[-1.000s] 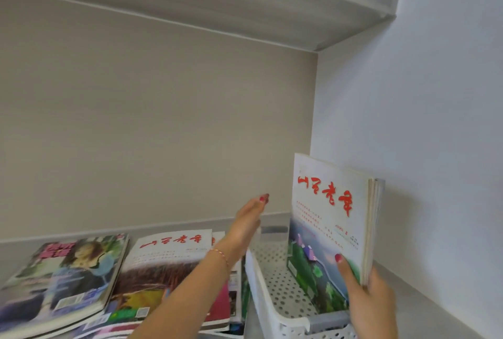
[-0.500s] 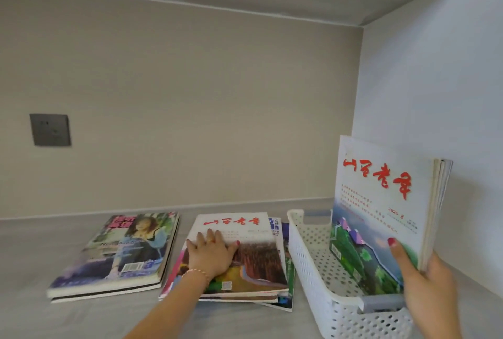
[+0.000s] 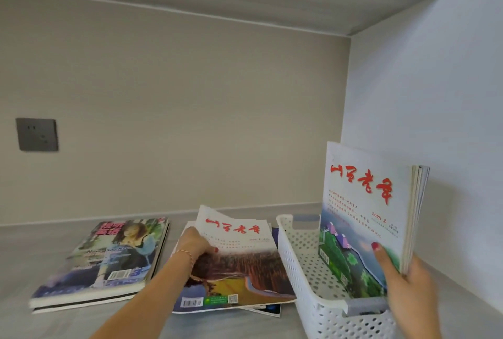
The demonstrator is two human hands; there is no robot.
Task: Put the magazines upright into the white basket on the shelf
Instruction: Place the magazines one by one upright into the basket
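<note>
Red-titled magazine (image 3: 364,213), dated 2025, in right hand (image 3: 405,288).

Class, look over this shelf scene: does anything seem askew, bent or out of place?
The top magazine of the middle pile is curled up at its far left corner, where the left hand grips it. The pile beneath is fanned unevenly. The magazines in the white basket stand upright, steadied by the right hand.
</note>
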